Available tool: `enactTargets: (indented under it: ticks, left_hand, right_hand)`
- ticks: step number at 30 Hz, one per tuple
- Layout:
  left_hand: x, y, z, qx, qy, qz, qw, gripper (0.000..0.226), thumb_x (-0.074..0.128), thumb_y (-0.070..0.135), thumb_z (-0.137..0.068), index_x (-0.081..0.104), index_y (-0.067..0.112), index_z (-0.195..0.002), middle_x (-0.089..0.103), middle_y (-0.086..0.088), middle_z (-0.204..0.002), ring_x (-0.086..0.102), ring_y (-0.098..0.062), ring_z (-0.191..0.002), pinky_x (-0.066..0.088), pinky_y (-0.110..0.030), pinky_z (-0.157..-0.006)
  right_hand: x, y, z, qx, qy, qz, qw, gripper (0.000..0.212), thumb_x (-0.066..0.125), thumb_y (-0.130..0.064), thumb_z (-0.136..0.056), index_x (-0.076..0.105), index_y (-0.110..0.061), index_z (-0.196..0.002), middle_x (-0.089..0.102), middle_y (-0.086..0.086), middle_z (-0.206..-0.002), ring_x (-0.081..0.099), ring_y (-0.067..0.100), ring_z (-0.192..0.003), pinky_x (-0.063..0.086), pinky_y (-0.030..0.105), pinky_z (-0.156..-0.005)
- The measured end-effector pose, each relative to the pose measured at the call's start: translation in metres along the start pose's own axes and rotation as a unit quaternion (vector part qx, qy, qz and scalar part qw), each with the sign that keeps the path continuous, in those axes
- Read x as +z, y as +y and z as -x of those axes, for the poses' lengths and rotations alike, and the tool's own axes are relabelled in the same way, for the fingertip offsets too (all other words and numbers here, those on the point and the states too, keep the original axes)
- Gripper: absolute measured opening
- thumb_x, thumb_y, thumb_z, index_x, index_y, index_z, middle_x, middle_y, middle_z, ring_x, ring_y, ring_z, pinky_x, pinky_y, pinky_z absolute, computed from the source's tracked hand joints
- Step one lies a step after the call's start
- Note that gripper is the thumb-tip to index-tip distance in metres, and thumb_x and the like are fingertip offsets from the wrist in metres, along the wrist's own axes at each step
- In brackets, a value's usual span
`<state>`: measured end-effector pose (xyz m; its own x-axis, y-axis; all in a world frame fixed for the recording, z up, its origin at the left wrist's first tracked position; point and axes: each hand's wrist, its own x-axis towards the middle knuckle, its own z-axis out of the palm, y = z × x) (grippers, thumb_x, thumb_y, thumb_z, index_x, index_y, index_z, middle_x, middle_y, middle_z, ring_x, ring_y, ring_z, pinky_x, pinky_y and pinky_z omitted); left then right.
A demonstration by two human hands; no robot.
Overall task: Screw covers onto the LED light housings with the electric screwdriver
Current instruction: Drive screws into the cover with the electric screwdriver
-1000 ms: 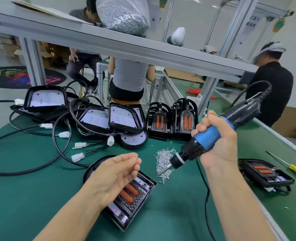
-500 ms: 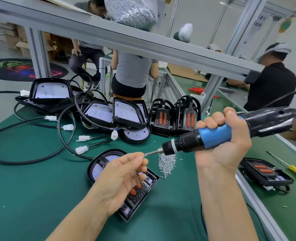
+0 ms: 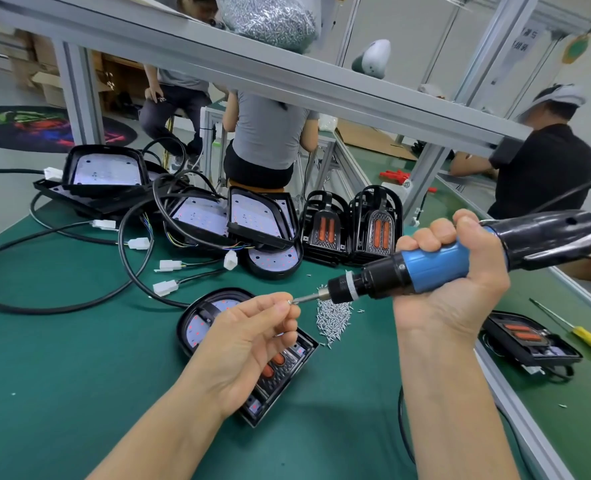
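- Fingertips [image 3: 289,311] of the left hand [image 3: 249,344], at frame centre, pinch a small silver screw [image 3: 290,301] narrowly between thumb and forefinger; the screw meets the tip of the driver bit.
- Right hand [image 3: 450,271], at centre right, wraps all its fingers round the blue grip of the blue-and-black electric screwdriver [image 3: 425,263], held in the air above the green bench mat [image 3: 62,358].
- Long axis of the screwdriver runs nearly level across the frame, its bit pointing left and slightly down toward the left fingertips, its black rear body and cord reaching the right edge.
- Black LED light housing with an orange-slotted cover [image 3: 280,368] lies flat on the mat directly below the left hand, partly hidden by it, its long axis running from upper left to lower right.
- Loose pile of small silver screws [image 3: 334,317] lies on the mat just right of that housing, under the screwdriver nose.
- More black housings with white LED boards [image 3: 252,216] and black cables lie at upper left; two upright black housings [image 3: 353,226] stand at centre.
- Another black housing [image 3: 529,341] and a yellow-handled screwdriver [image 3: 588,339] lie at lower right.
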<state>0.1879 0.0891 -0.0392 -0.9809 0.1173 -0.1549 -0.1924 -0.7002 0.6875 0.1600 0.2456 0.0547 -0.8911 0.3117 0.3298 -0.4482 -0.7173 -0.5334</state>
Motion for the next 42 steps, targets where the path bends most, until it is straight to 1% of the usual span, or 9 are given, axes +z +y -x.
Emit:
enactTargets:
  ticks: [4, 10, 26, 30, 33, 35, 38, 40, 42]
  left_hand:
    - [0.0, -0.001, -0.001, 0.009, -0.002, -0.014, 1.0, 0.015, 0.064, 0.007, -0.068, 0.068, 0.004, -0.082, 0.067, -0.01, -0.073, 0.061, -0.013, -0.059, 0.054, -0.022, -0.055]
    - [0.003, -0.003, 0.001, 0.015, -0.015, -0.017, 1.0, 0.012, 0.063, 0.007, -0.068, 0.075, 0.01, -0.068, 0.067, -0.009, -0.071, 0.061, -0.012, -0.059, 0.054, -0.021, -0.055]
    - [-0.001, -0.003, 0.0, -0.001, -0.019, 0.053, 0.998, 0.014, 0.062, 0.005, -0.069, 0.076, 0.01, -0.068, 0.066, -0.008, -0.07, 0.062, -0.013, -0.059, 0.055, -0.021, -0.056]
    - [-0.002, -0.006, -0.001, 0.05, -0.001, 0.005, 0.999, 0.011, 0.063, 0.006, -0.068, 0.073, 0.006, -0.072, 0.067, -0.009, -0.07, 0.061, -0.013, -0.059, 0.055, -0.021, -0.057]
    - [-0.001, -0.011, -0.003, 0.102, 0.032, -0.029, 0.994, 0.016, 0.064, 0.007, -0.066, 0.069, 0.001, -0.08, 0.068, -0.01, -0.069, 0.061, -0.014, -0.058, 0.054, -0.021, -0.058]
    - [-0.001, -0.013, -0.005, 0.124, 0.046, -0.042, 0.99, 0.018, 0.065, 0.008, -0.065, 0.068, 0.002, -0.082, 0.069, -0.01, -0.07, 0.061, -0.014, -0.058, 0.054, -0.021, -0.059]
    - [-0.004, -0.014, -0.007, 0.13, 0.057, -0.072, 0.987, 0.018, 0.068, 0.014, -0.064, 0.071, 0.008, -0.08, 0.07, -0.008, -0.072, 0.062, -0.014, -0.06, 0.052, -0.023, -0.056]
    - [-0.006, -0.013, -0.008, 0.127, 0.057, -0.113, 0.984, 0.013, 0.069, 0.017, -0.066, 0.075, 0.014, -0.077, 0.072, -0.006, -0.075, 0.062, -0.013, -0.062, 0.049, -0.025, -0.053]
    - [-0.009, -0.011, -0.007, 0.126, 0.051, -0.168, 0.976, 0.013, 0.071, 0.016, -0.069, 0.077, 0.022, -0.079, 0.072, 0.0, -0.077, 0.06, -0.009, -0.062, 0.048, -0.023, -0.049]
  right_hand:
    - [0.0, -0.001, 0.0, 0.0, 0.0, -0.001, 1.0, 0.01, 0.054, -0.015, -0.072, 0.048, -0.018, -0.079, 0.047, -0.008, -0.057, 0.045, 0.007, -0.048, 0.043, 0.021, -0.053]
    - [0.0, 0.001, 0.0, 0.004, -0.005, -0.011, 1.0, 0.01, 0.053, -0.014, -0.072, 0.048, -0.017, -0.081, 0.047, -0.008, -0.056, 0.046, 0.007, -0.047, 0.044, 0.02, -0.052]
    - [0.0, 0.004, -0.003, 0.011, 0.0, -0.014, 1.0, 0.012, 0.054, -0.014, -0.072, 0.049, -0.016, -0.082, 0.048, -0.007, -0.057, 0.045, 0.007, -0.047, 0.043, 0.019, -0.052]
    - [-0.002, 0.006, -0.003, 0.003, -0.003, -0.009, 1.0, 0.01, 0.052, -0.014, -0.073, 0.049, -0.016, -0.082, 0.047, -0.008, -0.056, 0.045, 0.007, -0.047, 0.043, 0.02, -0.052]
    - [-0.003, 0.009, -0.002, -0.01, -0.006, -0.01, 1.0, 0.009, 0.052, -0.014, -0.073, 0.05, -0.016, -0.082, 0.047, -0.008, -0.056, 0.045, 0.007, -0.046, 0.043, 0.02, -0.052]
    - [-0.005, 0.011, -0.002, -0.018, -0.01, -0.012, 1.0, 0.008, 0.051, -0.014, -0.074, 0.051, -0.016, -0.082, 0.047, -0.008, -0.057, 0.045, 0.007, -0.047, 0.043, 0.02, -0.052]
    - [-0.009, 0.014, 0.0, -0.024, -0.006, -0.019, 1.0, 0.008, 0.051, -0.013, -0.075, 0.051, -0.017, -0.082, 0.048, -0.008, -0.057, 0.046, 0.006, -0.047, 0.043, 0.02, -0.053]
    - [-0.013, 0.015, -0.001, -0.023, 0.003, -0.021, 0.999, 0.009, 0.051, -0.013, -0.074, 0.051, -0.017, -0.083, 0.048, -0.008, -0.057, 0.046, 0.007, -0.047, 0.043, 0.02, -0.053]
    - [-0.016, 0.015, -0.001, -0.021, 0.011, -0.022, 0.999, 0.009, 0.051, -0.013, -0.074, 0.051, -0.017, -0.083, 0.048, -0.008, -0.057, 0.046, 0.007, -0.048, 0.043, 0.02, -0.053]
